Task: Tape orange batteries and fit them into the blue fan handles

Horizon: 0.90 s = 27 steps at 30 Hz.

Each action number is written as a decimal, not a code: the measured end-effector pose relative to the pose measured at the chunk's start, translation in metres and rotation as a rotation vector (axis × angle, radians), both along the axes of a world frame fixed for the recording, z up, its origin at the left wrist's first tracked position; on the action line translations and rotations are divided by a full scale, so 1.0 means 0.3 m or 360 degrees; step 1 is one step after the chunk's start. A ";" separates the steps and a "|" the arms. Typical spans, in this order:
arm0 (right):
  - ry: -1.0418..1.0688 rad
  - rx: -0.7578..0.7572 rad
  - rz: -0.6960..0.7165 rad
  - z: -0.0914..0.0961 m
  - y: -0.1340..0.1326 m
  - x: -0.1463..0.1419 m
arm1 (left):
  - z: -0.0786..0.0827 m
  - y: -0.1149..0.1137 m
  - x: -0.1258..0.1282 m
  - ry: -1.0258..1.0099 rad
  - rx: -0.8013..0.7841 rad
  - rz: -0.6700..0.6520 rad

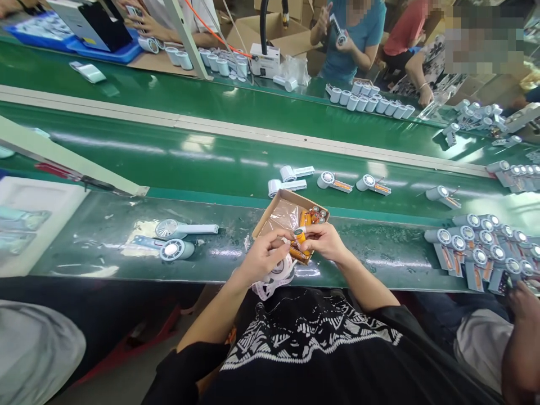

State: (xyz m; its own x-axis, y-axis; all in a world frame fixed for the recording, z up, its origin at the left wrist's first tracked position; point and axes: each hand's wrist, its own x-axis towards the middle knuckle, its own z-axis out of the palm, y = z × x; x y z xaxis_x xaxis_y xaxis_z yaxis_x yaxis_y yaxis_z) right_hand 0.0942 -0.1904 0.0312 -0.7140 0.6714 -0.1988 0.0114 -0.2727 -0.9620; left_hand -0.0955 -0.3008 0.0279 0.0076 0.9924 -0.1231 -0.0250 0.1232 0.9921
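Both my hands meet over the near edge of the green bench. My right hand (323, 241) pinches a small orange cylindrical battery (300, 237) upright. My left hand (265, 256) is curled, its fingertips at the battery, and a white roll of tape or labels (279, 275) sits under its palm. Just behind the hands is a small cardboard box (278, 212) lined with clear plastic, with several more orange batteries (315, 215) at its right end.
Two white handheld fan parts (179, 239) lie to my left. On the conveyor belt (211, 157) behind lie several fan units (333, 181). A cluster of fan units (481, 247) sits at right by another person's hand (523, 301). Other people work across the line.
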 end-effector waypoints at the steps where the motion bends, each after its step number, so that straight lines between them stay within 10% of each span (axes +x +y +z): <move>1: -0.0006 0.0020 0.0005 -0.005 -0.001 0.001 | 0.006 0.001 0.001 0.0062 0.0009 0.0015; 16: -0.0524 0.1005 0.0433 0.015 0.006 -0.009 | 0.049 -0.008 0.045 0.0668 0.0799 -0.0025; 22: -0.0108 0.0311 -0.0238 -0.016 0.014 0.019 | 0.029 -0.035 -0.007 0.0074 0.0420 0.0300; 27: -0.0040 0.0245 -0.0225 0.007 -0.022 0.048 | 0.006 -0.045 -0.036 -0.0364 0.0169 0.0383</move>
State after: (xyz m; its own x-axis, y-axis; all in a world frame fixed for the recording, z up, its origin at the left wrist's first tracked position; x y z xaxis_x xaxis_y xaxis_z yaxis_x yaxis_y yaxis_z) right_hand 0.1085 -0.1971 0.0332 -0.6067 0.7883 -0.1025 0.0080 -0.1229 -0.9924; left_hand -0.1061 -0.3143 0.0296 -0.2124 0.9763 -0.0412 -0.2641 -0.0168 0.9643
